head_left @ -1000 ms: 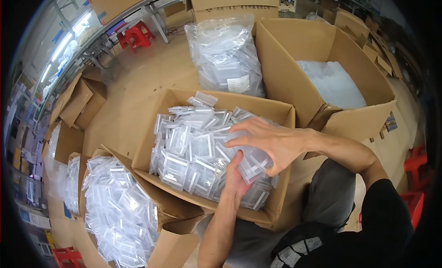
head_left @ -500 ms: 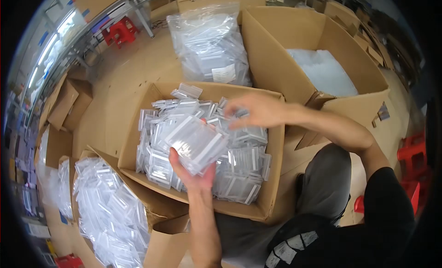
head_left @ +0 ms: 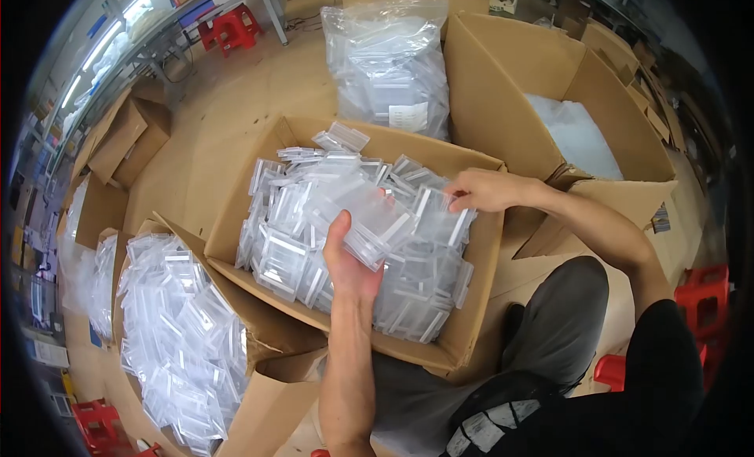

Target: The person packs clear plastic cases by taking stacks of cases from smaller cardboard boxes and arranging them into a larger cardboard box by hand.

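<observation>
Carton [head_left: 485, 260], seen uncovered in the head view, contains loose clear pieces [head_left: 283, 256] heaped between its walls, which appear to keep them from spreading. Left hand [head_left: 353, 264] grasps a stack [head_left: 369, 209] of similar pieces over the carton's middle, thumb against one side, seemingly to keep the layers together. Right hand [head_left: 488, 191] is bent beside the carton's right edge, fingertips at a transparent piece [head_left: 433, 213]; whether it grips cannot be told. Beyond the far edge, a filled bag [head_left: 389, 64] stands beside a taller carton [head_left: 503, 88], which possibly helps steady it.
</observation>
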